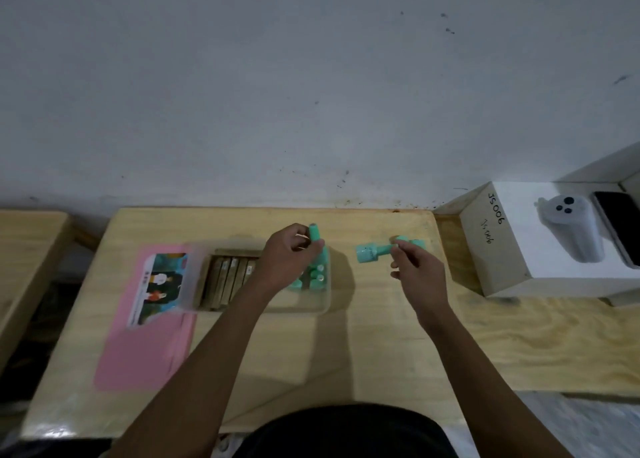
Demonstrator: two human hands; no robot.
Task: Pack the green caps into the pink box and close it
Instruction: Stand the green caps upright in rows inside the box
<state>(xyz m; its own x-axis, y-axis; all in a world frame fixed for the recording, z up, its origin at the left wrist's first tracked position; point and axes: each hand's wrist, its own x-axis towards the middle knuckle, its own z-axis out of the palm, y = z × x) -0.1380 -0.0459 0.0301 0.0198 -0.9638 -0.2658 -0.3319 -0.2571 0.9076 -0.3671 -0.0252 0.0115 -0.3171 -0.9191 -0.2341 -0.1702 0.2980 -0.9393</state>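
- A green cap (314, 233) is pinched upright in the fingers of the left hand (287, 255), above the right end of the open box (325, 300).
- More caps (313, 277) stand inside that end; brownish slabs (228, 277) fill the left part.
- The pink lid (145, 336) lies flat to the left, touching the box.
- The right hand (415, 267) grasps a cap (384, 250) among loose caps (410, 241) on the table (346, 353), near its far edge.
- Bare tabletop lies in front of the box, toward the person.
- A white carton (498, 250) stands well to the right.
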